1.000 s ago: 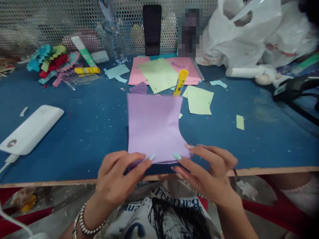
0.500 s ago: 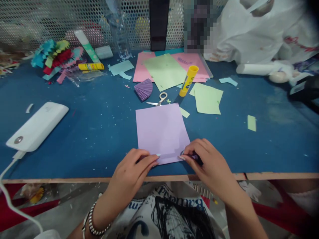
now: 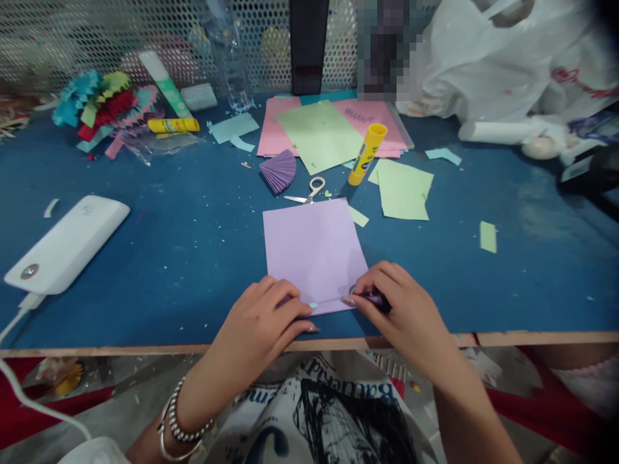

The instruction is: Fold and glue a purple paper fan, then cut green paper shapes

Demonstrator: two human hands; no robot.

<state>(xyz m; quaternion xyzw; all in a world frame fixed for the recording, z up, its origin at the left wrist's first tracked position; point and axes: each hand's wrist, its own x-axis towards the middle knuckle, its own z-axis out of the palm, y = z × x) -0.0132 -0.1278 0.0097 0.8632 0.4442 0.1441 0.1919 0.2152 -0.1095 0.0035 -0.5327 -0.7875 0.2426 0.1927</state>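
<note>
A lilac paper sheet (image 3: 314,251) lies flat on the blue table (image 3: 193,245) near its front edge. My left hand (image 3: 264,322) pinches the sheet's near left corner, fingers curled and pressed on the folded edge. My right hand (image 3: 396,309) pinches the near right corner the same way. Just beyond the sheet lie small scissors (image 3: 309,192) and a folded lilac paper fan (image 3: 279,171).
A yellow glue stick (image 3: 366,154) lies by pink and green paper sheets (image 3: 322,132). A white power bank (image 3: 65,243) with a cable sits left. Coloured paper fans (image 3: 99,109) and a second glue stick (image 3: 173,125) are far left. White plastic bags (image 3: 507,58) fill the back right.
The lilac sheet, held up and curved a second ago, now lies flat on the table. Both hands have closed onto its near edge and pressed it down.
</note>
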